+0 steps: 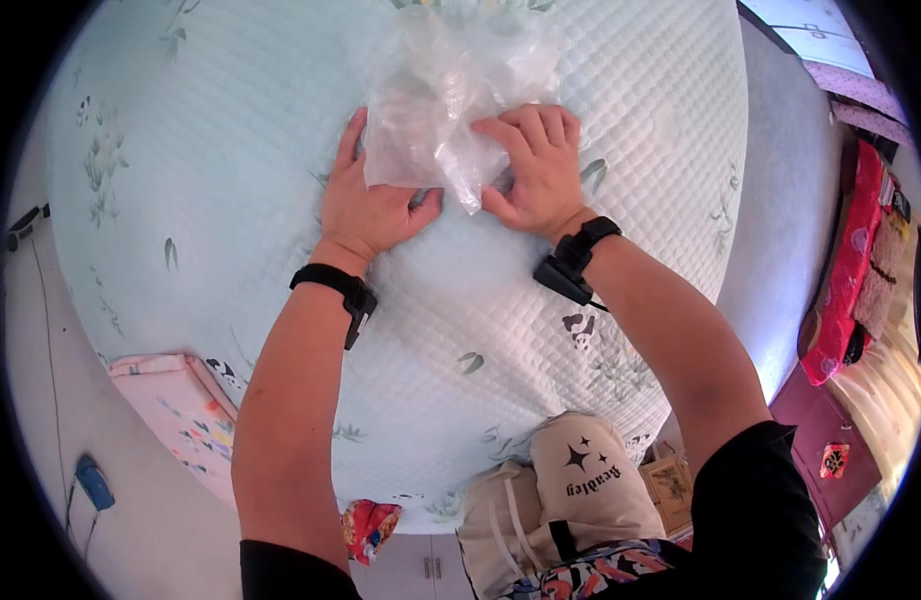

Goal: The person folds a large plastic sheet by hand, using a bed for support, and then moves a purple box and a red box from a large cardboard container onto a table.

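Note:
A crumpled clear plastic bag (430, 112) lies on a pale quilted bedspread (228, 225) with a panda and leaf print. My left hand (378, 202) rests at the bag's near left corner, some fingers hidden beneath the plastic, thumb apart. My right hand (539, 165) is on the bag's right side, its fingers bent over the plastic and the thumb by a loose corner; whether it pinches the film cannot be told. Both wrists wear black straps with small black devices.
A beige bag (595, 480) with printed writing stands against the near edge of the bed. Folded pink fabric (175, 405) lies at the near left edge, and a red snack packet (370, 525) is close to my left upper arm. A red-covered piece of furniture (854, 247) stands far right.

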Demonstrator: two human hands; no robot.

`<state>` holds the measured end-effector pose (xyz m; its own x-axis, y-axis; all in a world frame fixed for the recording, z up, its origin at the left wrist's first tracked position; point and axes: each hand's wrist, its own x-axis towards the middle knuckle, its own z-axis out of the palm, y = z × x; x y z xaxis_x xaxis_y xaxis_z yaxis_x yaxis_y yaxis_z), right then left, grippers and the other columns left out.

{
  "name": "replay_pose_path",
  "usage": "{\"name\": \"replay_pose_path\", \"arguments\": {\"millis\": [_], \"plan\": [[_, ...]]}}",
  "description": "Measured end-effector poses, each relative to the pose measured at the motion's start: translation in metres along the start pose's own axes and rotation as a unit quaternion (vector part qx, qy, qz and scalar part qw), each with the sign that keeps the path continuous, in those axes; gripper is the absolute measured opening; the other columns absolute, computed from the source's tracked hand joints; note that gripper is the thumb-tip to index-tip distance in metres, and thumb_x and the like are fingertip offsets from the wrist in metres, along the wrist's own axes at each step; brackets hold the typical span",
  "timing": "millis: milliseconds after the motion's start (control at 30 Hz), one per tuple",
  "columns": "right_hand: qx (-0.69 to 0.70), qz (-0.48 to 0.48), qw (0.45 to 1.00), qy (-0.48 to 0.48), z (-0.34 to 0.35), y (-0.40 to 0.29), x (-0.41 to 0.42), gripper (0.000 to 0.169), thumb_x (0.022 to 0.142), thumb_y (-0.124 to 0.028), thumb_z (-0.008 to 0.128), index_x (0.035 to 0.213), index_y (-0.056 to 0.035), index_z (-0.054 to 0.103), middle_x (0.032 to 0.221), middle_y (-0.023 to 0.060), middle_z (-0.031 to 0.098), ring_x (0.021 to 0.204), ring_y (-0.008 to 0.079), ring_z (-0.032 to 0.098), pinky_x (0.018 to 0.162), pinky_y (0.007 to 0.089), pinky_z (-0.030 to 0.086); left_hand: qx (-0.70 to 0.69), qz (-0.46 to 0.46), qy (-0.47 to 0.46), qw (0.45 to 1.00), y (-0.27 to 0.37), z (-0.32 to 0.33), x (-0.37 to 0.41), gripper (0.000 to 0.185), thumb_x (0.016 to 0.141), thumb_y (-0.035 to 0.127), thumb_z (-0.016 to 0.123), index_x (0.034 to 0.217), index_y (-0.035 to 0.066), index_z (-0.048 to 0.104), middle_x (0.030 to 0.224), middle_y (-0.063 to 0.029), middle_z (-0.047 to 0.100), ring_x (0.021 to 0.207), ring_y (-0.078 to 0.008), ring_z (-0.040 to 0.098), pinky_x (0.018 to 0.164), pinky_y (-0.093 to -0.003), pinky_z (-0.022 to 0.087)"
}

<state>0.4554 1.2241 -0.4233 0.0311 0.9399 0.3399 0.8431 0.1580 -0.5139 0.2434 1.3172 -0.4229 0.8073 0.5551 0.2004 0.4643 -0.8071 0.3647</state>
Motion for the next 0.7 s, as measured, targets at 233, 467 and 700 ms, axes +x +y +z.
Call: {"name": "replay_pose_path", "arguments": {"millis": [233, 467, 700], "plan": [[-0.060, -0.011, 0.998, 0.023, 0.007, 0.000, -0.001, 0.048, 0.069, -0.020, 0.063, 0.117, -0.0220, 0.065, 0.124, -0.0040, 0.061, 0.108, 0.0253, 0.054, 0.103, 0.0483, 0.036, -0.016, -0.001, 0.050, 0.999, -0.006, 0.001, -0.017, 0.041, 0.081, 0.032, 0.069, 0.117, 0.011, 0.067, 0.125, -0.0087, 0.067, 0.117, -0.0278, 0.062, 0.117, -0.0482, 0.033], [-0.046, 0.013, 0.999, 0.012, 0.005, -0.001, -0.003, 0.050, 0.068, -0.017, 0.063, 0.118, -0.0212, 0.064, 0.132, -0.0055, 0.060, 0.109, 0.0250, 0.054, 0.105, 0.0482, 0.038, -0.355, -0.268, 0.220, 0.868, 0.023, -0.030, -0.007, 0.028, 0.094, 0.017, 0.067, 0.115, 0.001, 0.058, 0.115, -0.0102, 0.067, 0.104, -0.0171, 0.061, 0.092, -0.0355, 0.048], [-0.045, 0.027, 0.999, 0.014, 0.002, -0.003, 0.000, 0.054, 0.067, -0.019, 0.063, 0.122, -0.0205, 0.064, 0.136, -0.0039, 0.059, 0.112, 0.0254, 0.053, 0.105, 0.0483, 0.039, -0.292, -0.404, 0.162, 0.852, 0.044, -0.038, -0.006, 0.030, 0.092, 0.008, 0.070, 0.118, 0.004, 0.056, 0.084, -0.0043, 0.065, 0.077, -0.0106, 0.060, 0.075, -0.0264, 0.049]]}}
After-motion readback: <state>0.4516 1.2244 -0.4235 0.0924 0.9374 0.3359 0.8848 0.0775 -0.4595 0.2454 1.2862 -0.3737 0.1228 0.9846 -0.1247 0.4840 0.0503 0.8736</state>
